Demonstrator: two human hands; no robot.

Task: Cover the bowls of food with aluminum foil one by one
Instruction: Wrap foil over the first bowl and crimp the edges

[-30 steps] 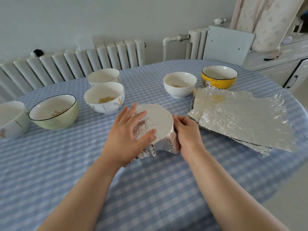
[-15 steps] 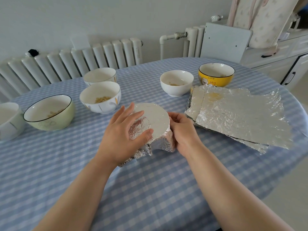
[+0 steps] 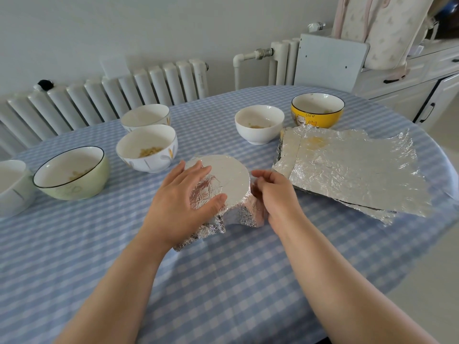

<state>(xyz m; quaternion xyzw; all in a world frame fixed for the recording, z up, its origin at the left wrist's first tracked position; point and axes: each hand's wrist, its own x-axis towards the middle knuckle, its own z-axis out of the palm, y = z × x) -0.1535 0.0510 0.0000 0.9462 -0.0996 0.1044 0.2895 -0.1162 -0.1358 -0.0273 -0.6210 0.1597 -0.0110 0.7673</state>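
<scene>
A bowl wrapped in aluminum foil point(image 3: 229, 177) stands at the middle of the table, its top smooth and its sides crinkled. My left hand point(image 3: 182, 204) lies flat on the bowl's left part, fingers spread, thumb along the front rim. Loosely curled, my right hand point(image 3: 274, 194) sits against the foil on the bowl's right side, its fingertips just off the rim. A stack of foil sheets point(image 3: 352, 170) lies to the right. Uncovered bowls with a little food stand around: a white one point(image 3: 259, 125), a yellow one point(image 3: 318, 114), a patterned one point(image 3: 146, 150) and a green one point(image 3: 70, 173).
Two more white bowls stand at the back left point(image 3: 145, 115) and at the left edge point(image 3: 12, 187). The blue checked tablecloth point(image 3: 223, 281) covers the oval table. A radiator point(image 3: 111, 95) runs behind it, and a white cabinet point(image 3: 407, 83) stands at the back right.
My right hand has eased off the bowl's side, with its fingers lifted from the foil. My left hand has stayed on top of the foil.
</scene>
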